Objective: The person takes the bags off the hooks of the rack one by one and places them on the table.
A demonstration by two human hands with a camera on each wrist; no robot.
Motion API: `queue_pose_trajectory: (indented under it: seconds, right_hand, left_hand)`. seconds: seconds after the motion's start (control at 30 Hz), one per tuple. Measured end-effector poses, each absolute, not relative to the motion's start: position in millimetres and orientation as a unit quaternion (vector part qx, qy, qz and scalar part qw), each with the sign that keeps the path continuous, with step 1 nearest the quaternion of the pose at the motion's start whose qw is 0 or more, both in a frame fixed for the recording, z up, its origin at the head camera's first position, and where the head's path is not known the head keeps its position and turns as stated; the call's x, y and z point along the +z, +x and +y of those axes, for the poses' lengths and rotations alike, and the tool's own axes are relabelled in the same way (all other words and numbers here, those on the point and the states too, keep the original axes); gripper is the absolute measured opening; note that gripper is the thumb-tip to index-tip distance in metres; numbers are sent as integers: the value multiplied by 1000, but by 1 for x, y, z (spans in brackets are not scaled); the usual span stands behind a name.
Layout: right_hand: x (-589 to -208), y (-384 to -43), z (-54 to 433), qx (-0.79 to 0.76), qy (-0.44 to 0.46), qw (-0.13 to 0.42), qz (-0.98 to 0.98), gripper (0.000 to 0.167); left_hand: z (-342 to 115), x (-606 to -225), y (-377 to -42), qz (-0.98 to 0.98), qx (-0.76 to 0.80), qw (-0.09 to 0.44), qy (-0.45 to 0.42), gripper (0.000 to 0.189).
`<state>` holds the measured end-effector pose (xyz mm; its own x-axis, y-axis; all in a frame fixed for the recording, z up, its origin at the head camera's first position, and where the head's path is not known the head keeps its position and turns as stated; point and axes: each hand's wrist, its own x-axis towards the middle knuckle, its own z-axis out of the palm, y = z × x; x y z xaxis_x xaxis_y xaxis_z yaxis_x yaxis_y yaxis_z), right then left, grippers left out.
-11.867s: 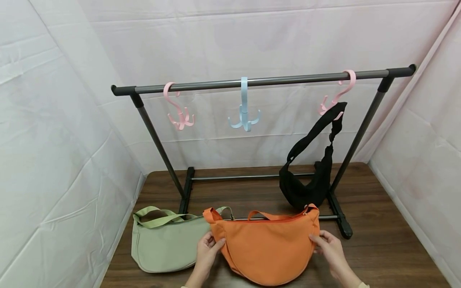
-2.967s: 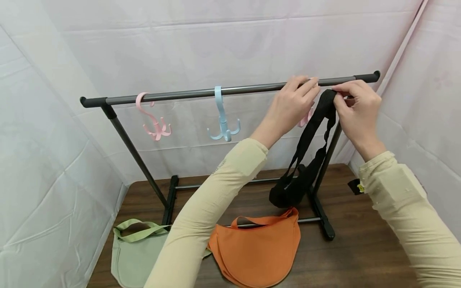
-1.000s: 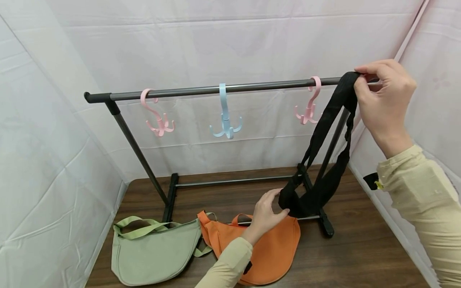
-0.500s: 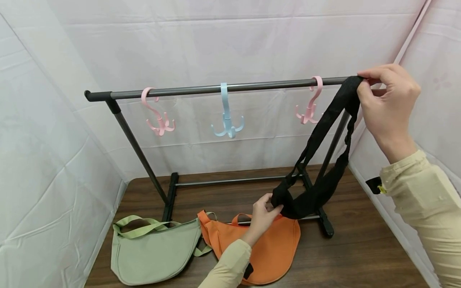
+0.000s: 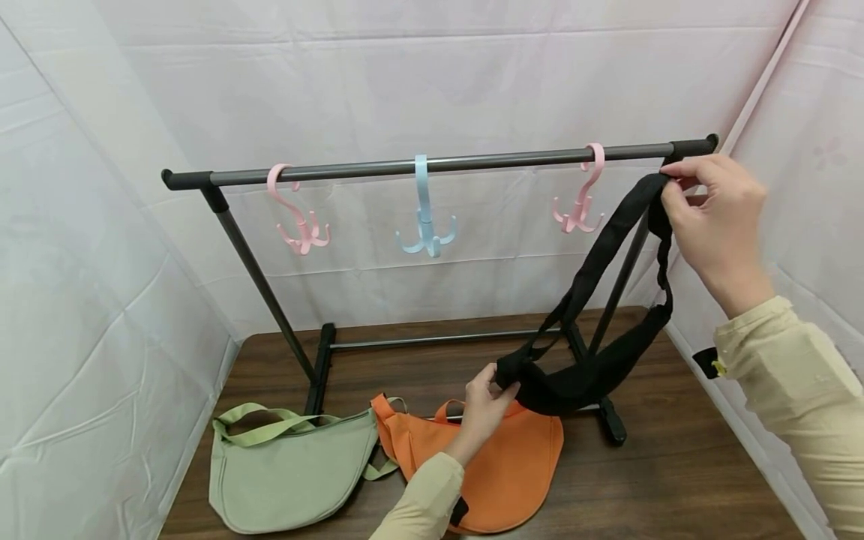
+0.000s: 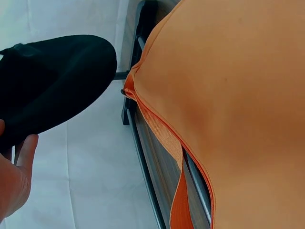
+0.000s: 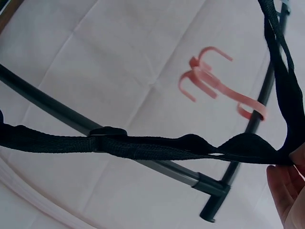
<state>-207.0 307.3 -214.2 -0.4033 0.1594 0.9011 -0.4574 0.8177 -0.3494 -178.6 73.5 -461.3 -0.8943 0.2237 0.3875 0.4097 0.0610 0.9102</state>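
Note:
A black shoulder bag (image 5: 574, 386) is stretched between both hands in front of the rack's right leg. With thumb and fingers, the right hand (image 5: 718, 221) pinches the top of its strap, just below the rail's right end. Lower down, the left hand (image 5: 484, 405) grips the bag's left end, above an orange bag (image 5: 513, 472) on the table. In the left wrist view the black bag (image 6: 57, 86) hangs over the fingertips. The strap's slider buckle (image 7: 108, 138) shows in the right wrist view. The right pink hook (image 5: 580, 199) carries nothing.
A dark metal rack (image 5: 351, 170) spans the wooden table (image 5: 675, 465). From its rail hang a blue hook (image 5: 425, 217) and a left pink hook (image 5: 301, 217). A pale green bag (image 5: 290, 472) lies left of the orange one. White cloth (image 5: 432, 82) encloses the back and sides.
The black bag has come off the right pink hook. Over the last second the left hand took its lower end and drew it left, while the right hand lowered the strap below the rail.

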Motion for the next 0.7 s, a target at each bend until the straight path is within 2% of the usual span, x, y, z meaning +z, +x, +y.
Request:
queue_pose_trajectory:
  seconds: [0.17, 0.7]
  right_hand:
    - [-232, -214, 312, 262, 93, 498, -821, 19]
    - [-290, -228, 316, 201, 98, 376, -899, 16]
  left_hand:
    - [69, -463, -179, -728, -643, 91, -221, 11]
    - [61, -467, -177, -723, -654, 82, -208, 10]
